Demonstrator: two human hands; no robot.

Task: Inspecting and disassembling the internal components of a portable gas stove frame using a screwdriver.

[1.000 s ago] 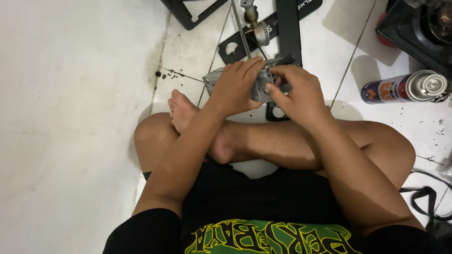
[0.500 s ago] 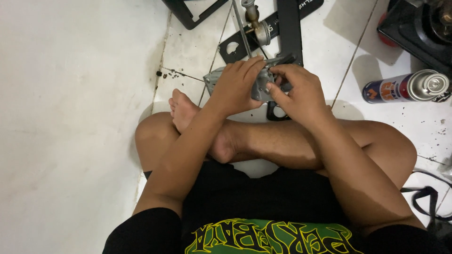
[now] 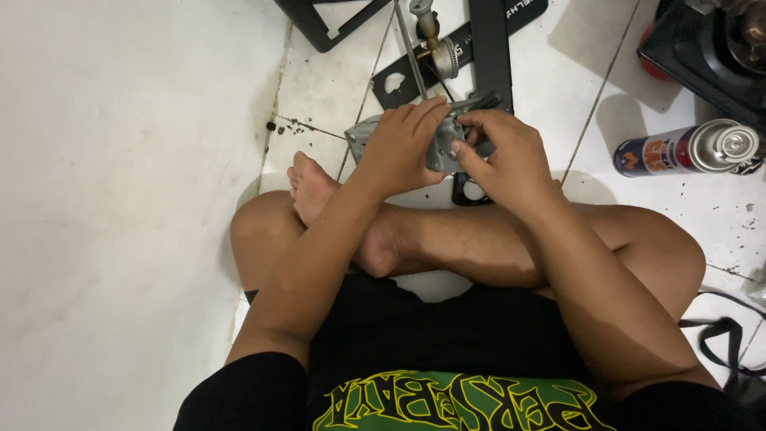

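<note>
1. White floor tiles (image 3: 335,80) fill the room, and a person sits on them with legs crossed, so the lap makes a low spot to work over.
2. Both hands meet just past the bare foot (image 3: 313,185), close to the body, where the eyes can look straight down on them.
3. The left hand (image 3: 399,152) wraps its fingers over the top and side of a small grey metal part (image 3: 440,152), which looks like a way to keep it steady.
4. The right hand (image 3: 507,160) grips the same part from the other side. Its fingers are bent tight, and the thumb presses on the grey face.
5. The grey metal part sits between the two hands, above the floor, partly hidden by the fingers.
6. A black metal frame (image 3: 488,48) with a thin rod and a brass fitting (image 3: 435,44) lies on the tiles just beyond the hands, easy to reach.
7. A spray can (image 3: 686,150) lies on its side to the right, well apart from the hands.
8. Small dark specks dot the tiles near the foot.
</note>
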